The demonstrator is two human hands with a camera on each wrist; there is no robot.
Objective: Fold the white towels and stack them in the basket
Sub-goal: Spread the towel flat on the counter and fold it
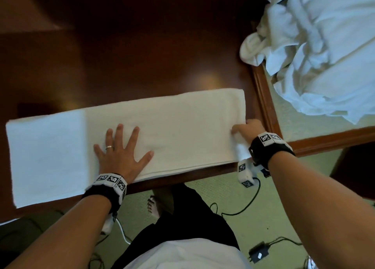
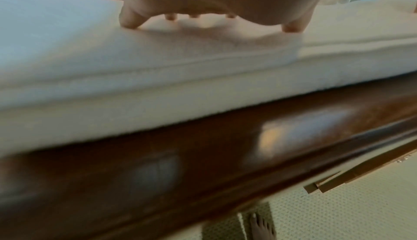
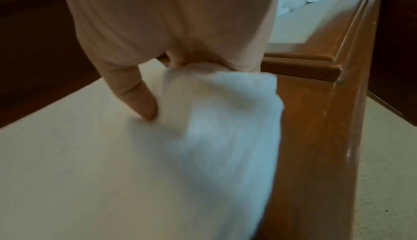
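A long white towel (image 1: pixel 162 130) lies flat along the near edge of the dark wooden surface (image 1: pixel 142 55), already narrowed into a strip of several layers; the layered hem shows in the left wrist view. The left hand (image 1: pixel 121 153) presses on it left of centre, fingers spread and straight, holding nothing, probably as an anchor so the cloth does not slide. The right hand (image 1: pixel 248 129) has its grip closed on the towel's right end, thumb over and fingers under a lifted corner, likely ready to carry that end leftward for a crosswise fold. The cloth looks thick, soft and smooth. More white linen (image 1: pixel 316 49) lies rumpled at far right. No basket in view.
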